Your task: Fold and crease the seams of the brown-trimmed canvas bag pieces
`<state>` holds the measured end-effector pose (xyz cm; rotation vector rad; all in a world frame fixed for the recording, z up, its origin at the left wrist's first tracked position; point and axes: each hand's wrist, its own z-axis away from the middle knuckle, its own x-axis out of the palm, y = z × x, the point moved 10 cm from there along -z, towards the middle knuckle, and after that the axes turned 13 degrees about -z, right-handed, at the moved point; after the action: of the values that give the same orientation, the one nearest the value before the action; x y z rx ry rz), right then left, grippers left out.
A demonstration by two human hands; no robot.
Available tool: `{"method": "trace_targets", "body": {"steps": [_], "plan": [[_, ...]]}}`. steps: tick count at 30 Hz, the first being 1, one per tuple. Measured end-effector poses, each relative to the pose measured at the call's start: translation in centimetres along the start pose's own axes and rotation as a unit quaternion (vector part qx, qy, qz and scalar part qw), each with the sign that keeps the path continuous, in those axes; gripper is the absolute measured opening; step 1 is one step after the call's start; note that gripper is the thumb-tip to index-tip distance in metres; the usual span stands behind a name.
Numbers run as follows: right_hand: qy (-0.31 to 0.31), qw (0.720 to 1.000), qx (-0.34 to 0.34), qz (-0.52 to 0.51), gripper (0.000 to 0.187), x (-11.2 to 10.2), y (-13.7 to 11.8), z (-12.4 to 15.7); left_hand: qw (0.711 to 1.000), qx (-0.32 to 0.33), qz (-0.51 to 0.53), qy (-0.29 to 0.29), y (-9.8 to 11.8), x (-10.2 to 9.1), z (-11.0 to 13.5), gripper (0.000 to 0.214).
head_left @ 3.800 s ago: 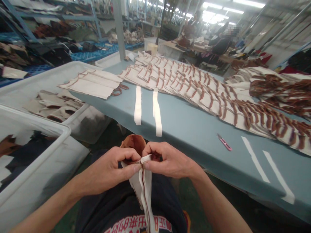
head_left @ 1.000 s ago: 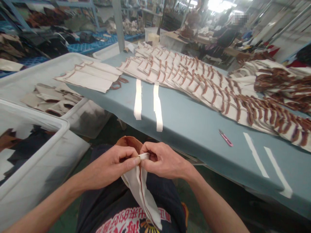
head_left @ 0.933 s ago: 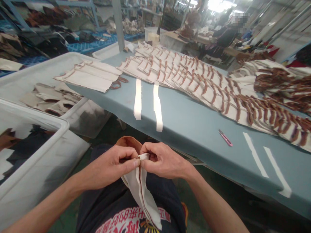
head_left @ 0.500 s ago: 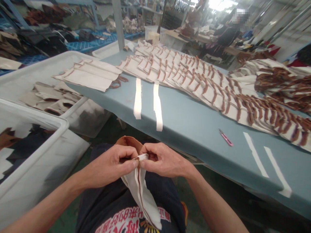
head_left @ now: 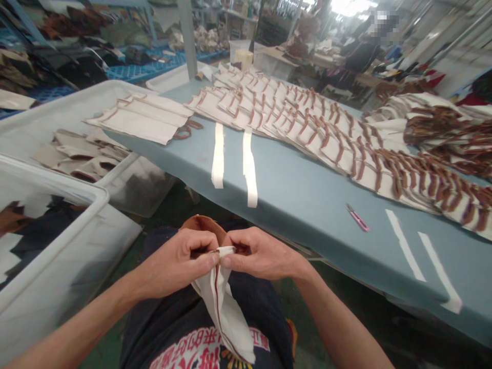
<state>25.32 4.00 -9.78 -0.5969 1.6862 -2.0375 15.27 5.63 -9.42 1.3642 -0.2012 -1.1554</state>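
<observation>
Between my two hands is a white fabric piece [head_left: 226,307] with a brown seam down it and a brown part curving up behind. My left hand [head_left: 184,261] pinches its top edge from the left, thumb in front. Right beside it, my right hand [head_left: 257,253] pinches the same edge, and the thumb tips nearly meet at the seam. The lower end of the fabric hangs over my dark printed shirt. My curled fingers hide part of the edge.
A blue-grey table [head_left: 303,189] crosses in front, bearing rows of overlapping white pieces with brown trim [head_left: 292,118]. Thread snips [head_left: 357,217] and white strips [head_left: 249,169] lie near its front edge. Plastic bins [head_left: 103,197] stand left. A person [head_left: 365,51] is in the background.
My right hand has shifted slightly, and a bit more of the folded white edge shows between the hands. The hanging fabric has swung a little. Both hands keep their pinch.
</observation>
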Motion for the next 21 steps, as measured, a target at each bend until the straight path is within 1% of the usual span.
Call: {"method": "trace_targets", "body": {"steps": [4, 7, 9, 13, 21], "plan": [[0.012, 1.000, 0.000, 0.014, 0.029, -0.1, -0.1, 0.1, 1.000, 0.005, 0.025, 0.010, 0.2, 0.0, -0.3, 0.031], [0.020, 1.000, 0.003, 0.016, 0.025, -0.2, -0.1, 0.1, 1.000, 0.007, 0.023, 0.018, 0.3, 0.0, -0.5, 0.031], [0.019, 1.000, 0.005, 0.008, 0.027, -0.2, 0.0, 0.2, 1.000, 0.005, 0.015, 0.020, 0.3, 0.1, -0.5, 0.031], [0.010, 1.000, 0.019, -0.015, 0.037, -0.2, 0.4, 0.1, 1.000, 0.007, 0.010, 0.017, 0.3, 0.4, -0.6, 0.032], [0.011, 0.999, 0.023, -0.037, 0.044, -0.3, 0.9, 0.2, 1.000, 0.002, 0.002, 0.009, -0.2, 0.5, -0.8, 0.033]]}}
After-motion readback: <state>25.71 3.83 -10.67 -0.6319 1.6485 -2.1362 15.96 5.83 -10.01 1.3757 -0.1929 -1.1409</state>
